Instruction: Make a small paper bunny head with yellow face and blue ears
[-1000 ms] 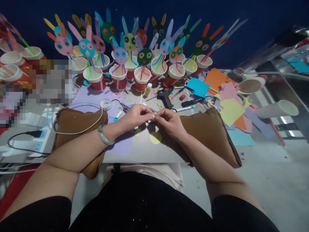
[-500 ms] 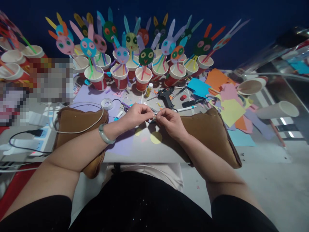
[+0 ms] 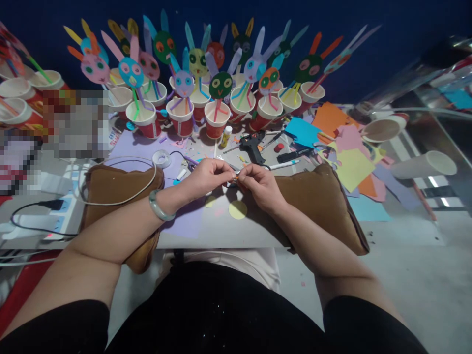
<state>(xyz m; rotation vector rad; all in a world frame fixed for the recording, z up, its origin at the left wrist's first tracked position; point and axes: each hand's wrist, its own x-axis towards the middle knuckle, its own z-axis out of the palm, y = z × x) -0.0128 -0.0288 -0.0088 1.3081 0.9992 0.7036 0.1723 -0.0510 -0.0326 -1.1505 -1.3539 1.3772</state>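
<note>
My left hand point(image 3: 212, 179), with a pale bangle point(image 3: 160, 205) on its wrist, pinches with thumb and forefinger. Close against it, my right hand point(image 3: 260, 186) is pinched too, fingertips nearly touching the left ones. A tiny thing sits between the fingertips, too small and too covered to name. Below the hands, a yellow paper circle point(image 3: 238, 210) lies on the table, with a smaller yellow circle point(image 3: 210, 201) to its left. Just beyond the hands lie a black hot glue gun point(image 3: 253, 146) and a glue stick point(image 3: 226, 136).
Paper cups point(image 3: 217, 120) bearing colourful paper rabbit heads crowd the back. A brown cushion point(image 3: 320, 209) lies under my right forearm, another brown cushion point(image 3: 110, 189) under the left. Coloured paper scraps point(image 3: 352, 164) spread at right. A power strip point(image 3: 64, 214) and cables lie at left.
Both hands stay pinched together in nearly the same place, with only slight finger movement. The view has shifted very slightly.
</note>
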